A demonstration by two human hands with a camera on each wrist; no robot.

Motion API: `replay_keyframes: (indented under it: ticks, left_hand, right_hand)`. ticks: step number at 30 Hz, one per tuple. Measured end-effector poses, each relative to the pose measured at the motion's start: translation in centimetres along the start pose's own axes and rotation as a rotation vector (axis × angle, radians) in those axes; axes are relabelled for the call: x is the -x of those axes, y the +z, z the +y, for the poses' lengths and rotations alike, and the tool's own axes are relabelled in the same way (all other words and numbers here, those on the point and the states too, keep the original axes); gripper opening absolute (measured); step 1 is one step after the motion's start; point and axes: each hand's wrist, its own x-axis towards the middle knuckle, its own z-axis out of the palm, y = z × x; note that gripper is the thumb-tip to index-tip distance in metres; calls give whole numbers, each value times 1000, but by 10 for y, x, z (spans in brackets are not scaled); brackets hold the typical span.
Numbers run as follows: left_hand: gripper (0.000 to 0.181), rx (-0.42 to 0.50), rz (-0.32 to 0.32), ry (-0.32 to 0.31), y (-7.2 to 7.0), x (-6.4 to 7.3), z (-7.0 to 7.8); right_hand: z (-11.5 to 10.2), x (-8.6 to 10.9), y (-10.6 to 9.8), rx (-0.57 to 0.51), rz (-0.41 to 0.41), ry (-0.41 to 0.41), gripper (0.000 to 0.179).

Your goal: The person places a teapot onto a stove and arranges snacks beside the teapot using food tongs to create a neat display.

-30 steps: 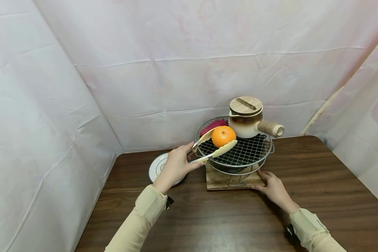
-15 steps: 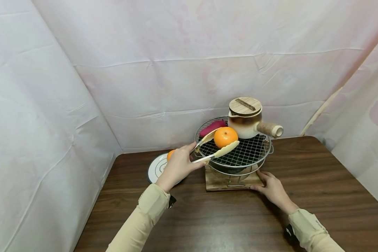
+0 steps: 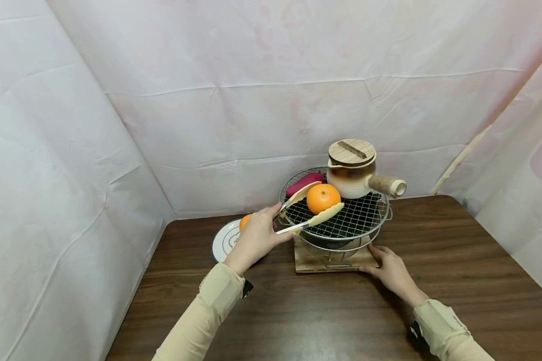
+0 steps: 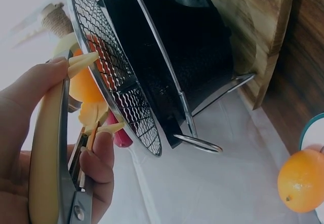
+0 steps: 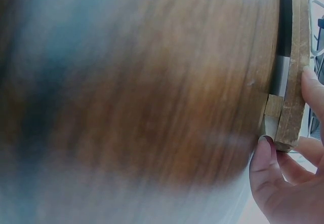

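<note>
In the head view my left hand (image 3: 255, 238) holds a pair of tongs (image 3: 327, 214) with cream scalloped tips. Between those tips is an orange (image 3: 323, 198), low over the round wire grill rack (image 3: 357, 223). The left wrist view shows the thumb on one tong handle (image 4: 46, 153) and curled fingers at the other. My right hand (image 3: 392, 271) grips the front right corner of the wooden board (image 3: 309, 261) beneath the stove. Its thumb and fingers lie around that board's edge (image 5: 292, 107) in the right wrist view.
A pot (image 3: 350, 183) with a wooden lid and wrapped side handle stands at the rack's back right. A purple sweet potato (image 3: 304, 184) lies at the rack's back left. Left of the stove, a white plate (image 3: 221, 245) holds another orange (image 3: 244, 221), partly behind my left hand.
My left hand has shifted slightly right with the tongs, and the orange has moved a little right and down toward the rack. The right hand stays at the board's corner.
</note>
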Motion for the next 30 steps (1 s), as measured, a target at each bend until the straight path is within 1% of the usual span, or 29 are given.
replay_keyframes:
  ticks: [6, 17, 23, 30]
  left_hand:
    - [84, -9, 5, -6, 0, 2, 1]
    - [85, 5, 61, -2, -2, 5, 1]
    - [84, -4, 106, -2, -8, 14, 1]
    - [71, 25, 134, 32, -19, 29, 4]
  right_hand:
    - [-2, 0, -1, -2, -17, 10, 79]
    - [-2, -1, 1, -7, -18, 14, 80]
    - [-2, 1, 1, -11, -19, 16, 80]
    - [-3, 1, -2, -6, -14, 12, 80]
